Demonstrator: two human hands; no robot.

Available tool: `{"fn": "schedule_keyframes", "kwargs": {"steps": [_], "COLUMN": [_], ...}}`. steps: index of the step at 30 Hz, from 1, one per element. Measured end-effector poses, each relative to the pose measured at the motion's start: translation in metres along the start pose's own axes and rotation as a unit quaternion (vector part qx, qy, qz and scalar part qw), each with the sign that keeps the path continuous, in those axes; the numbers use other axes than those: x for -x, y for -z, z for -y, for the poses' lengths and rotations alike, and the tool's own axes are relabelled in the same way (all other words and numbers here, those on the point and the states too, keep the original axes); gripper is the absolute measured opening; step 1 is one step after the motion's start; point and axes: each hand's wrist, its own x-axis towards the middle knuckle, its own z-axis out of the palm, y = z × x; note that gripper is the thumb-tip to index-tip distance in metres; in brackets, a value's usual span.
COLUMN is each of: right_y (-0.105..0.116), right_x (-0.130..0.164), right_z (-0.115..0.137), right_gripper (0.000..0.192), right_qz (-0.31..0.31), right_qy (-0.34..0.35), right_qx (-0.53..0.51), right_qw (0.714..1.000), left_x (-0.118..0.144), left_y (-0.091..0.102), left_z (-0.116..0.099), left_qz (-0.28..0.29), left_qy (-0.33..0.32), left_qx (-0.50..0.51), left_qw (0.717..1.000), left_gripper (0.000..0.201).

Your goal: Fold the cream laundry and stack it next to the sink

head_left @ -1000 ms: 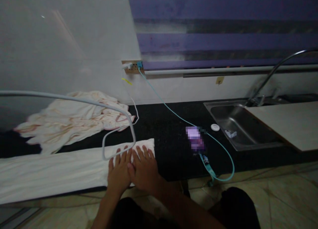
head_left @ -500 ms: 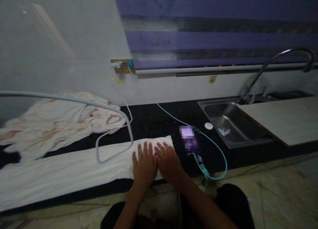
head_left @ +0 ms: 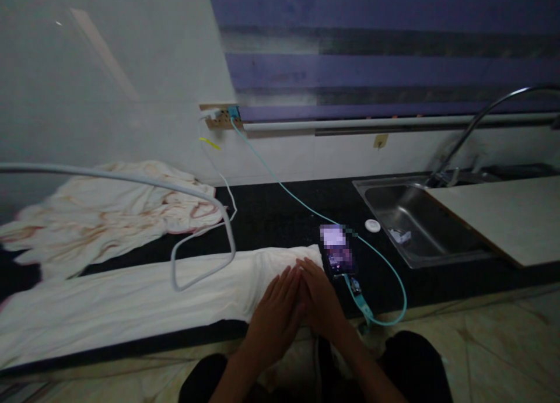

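Note:
A long white cloth, folded into a flat strip, lies along the front of the black counter. My left hand rests on its right end, tilted on its side, with the fingers stretched out and lying together. My right hand leans in against it from the right, fingers extended over the same end of the cloth. The fingertips of both hands meet or nearly meet; the space between the palms is hidden. Just right of the cloth's end lies a phone, partly blurred out, with a teal lanyard.
A grey bent rod reaches in from the left above the cloth. Behind it a crumpled, stained cream cloth lies against the wall. To the right are a round white disc, a steel sink and a pale board.
Both hands have slid slightly right and towards me on the cloth. The left hand has turned from palm-down onto its side, and its spread fingers have come together. The view has shifted a little.

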Motion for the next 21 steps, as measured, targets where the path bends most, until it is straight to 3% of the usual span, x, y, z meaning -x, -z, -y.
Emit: {"fn": "schedule_keyframes", "kwargs": {"steps": [5,10,14,17,21], "right_y": [0.023,0.028,0.027,0.028,0.025], "right_x": [0.004,0.009,0.009,0.008,0.008], "right_z": [0.006,0.011,0.014,0.013,0.010], "right_gripper": [0.037,0.038,0.038,0.036,0.027], "right_qz": [-0.072,-0.083,-0.094,-0.106,-0.185], "right_qy": [-0.034,-0.022,-0.048,-0.060,-0.071], "right_qx": [-0.143,-0.171,-0.190,-0.186,-0.130], "right_qw": [0.987,0.981,0.976,0.975,0.972], "left_x": [0.005,0.013,0.012,0.008,0.014], "left_y": [-0.008,-0.020,-0.014,-0.007,-0.001], "left_z": [-0.012,-0.028,-0.032,-0.028,-0.005], "left_qz": [0.027,0.016,0.009,-0.027,-0.093], "left_qy": [0.008,0.043,0.051,0.134,0.280], "left_qx": [-0.027,-0.072,-0.019,0.101,0.158], "left_qw": [0.999,0.996,0.998,0.985,0.942], "left_gripper": [0.111,0.086,0.071,0.051,0.061]}}
